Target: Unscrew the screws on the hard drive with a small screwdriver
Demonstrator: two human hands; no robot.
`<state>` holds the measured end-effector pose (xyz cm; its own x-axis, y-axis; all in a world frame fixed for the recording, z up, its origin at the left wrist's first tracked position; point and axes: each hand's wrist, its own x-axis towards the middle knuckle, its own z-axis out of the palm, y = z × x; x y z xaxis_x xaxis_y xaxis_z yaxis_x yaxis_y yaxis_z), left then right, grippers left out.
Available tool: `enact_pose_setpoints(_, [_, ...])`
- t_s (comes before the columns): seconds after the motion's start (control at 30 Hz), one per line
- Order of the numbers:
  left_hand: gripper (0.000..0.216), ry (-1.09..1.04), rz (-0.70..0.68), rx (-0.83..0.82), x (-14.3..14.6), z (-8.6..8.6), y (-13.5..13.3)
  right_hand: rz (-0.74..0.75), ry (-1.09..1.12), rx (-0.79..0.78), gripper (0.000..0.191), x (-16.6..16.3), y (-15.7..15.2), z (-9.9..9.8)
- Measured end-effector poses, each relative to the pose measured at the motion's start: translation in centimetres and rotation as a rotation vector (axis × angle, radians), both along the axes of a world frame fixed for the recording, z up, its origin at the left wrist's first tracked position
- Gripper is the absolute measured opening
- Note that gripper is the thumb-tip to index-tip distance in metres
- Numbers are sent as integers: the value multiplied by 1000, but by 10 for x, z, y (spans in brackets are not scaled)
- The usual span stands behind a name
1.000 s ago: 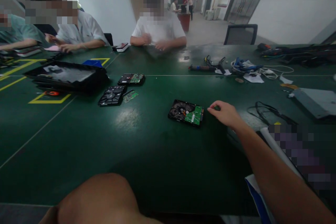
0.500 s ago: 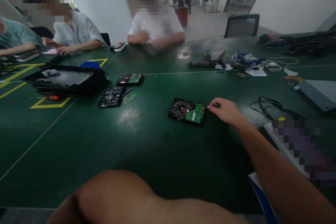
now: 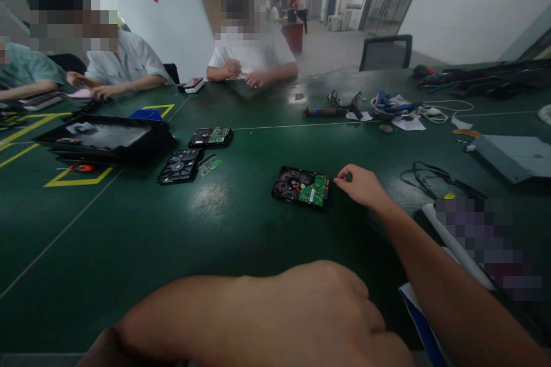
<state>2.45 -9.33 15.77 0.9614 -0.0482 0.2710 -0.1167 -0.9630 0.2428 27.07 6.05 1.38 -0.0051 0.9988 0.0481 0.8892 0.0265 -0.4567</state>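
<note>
A hard drive [image 3: 301,186] lies circuit side up on the green table [image 3: 241,241], its green board facing me. My right hand [image 3: 360,186] rests just to the right of it, thumb and fingers pinched on a small dark green object [image 3: 348,176]. My left hand [image 3: 331,312] lies low in the near foreground, its back towards the camera, with the forearm stretching off to the lower left. Its fingers are hidden at the bottom edge, and it touches nothing I can see.
Two more hard drives [image 3: 179,165] [image 3: 210,137] and a loose circuit board [image 3: 209,164] lie left of centre beside a black tray [image 3: 103,137]. Tools [image 3: 331,110], black cables [image 3: 430,175] and a grey case [image 3: 512,155] sit to the right. Other people sit across the table.
My left forearm and hand have slid in from the lower left towards the right along the near edge. My right hand has stayed beside the hard drive.
</note>
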Motion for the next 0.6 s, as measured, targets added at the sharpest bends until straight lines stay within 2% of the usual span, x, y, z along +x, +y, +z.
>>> enact_pose_setpoints(0.1, [28, 2, 166, 30, 6, -4, 17, -5, -27, -25, 15, -1, 0, 1])
enact_pose_setpoints(0.23, [41, 127, 410, -26, -1, -27, 74, -2, -73, -31, 16, -1, -1, 3])
enact_pose_setpoints(0.3, [74, 130, 547, -41, -11, -45, 106, -18, -96, -51, 18, 1, -1, 5])
enact_pose_setpoints(0.37, [107, 133, 614, -129, -22, -65, 132, -37, -120, -84, 19, 3, -1, 6])
enact_pose_setpoints(0.43, [123, 142, 658, -169, -31, -84, 150, -15, -138, -94, 17, 3, 0, 6])
enact_pose_setpoints(0.5, [124, 193, 706, -142, -37, -99, 161, 38, -146, -82, 13, 3, 0, 4])
enact_pose_setpoints(0.6, [111, 242, 734, -150, -41, -112, 170, 85, -149, -57, 12, 0, 0, 0])
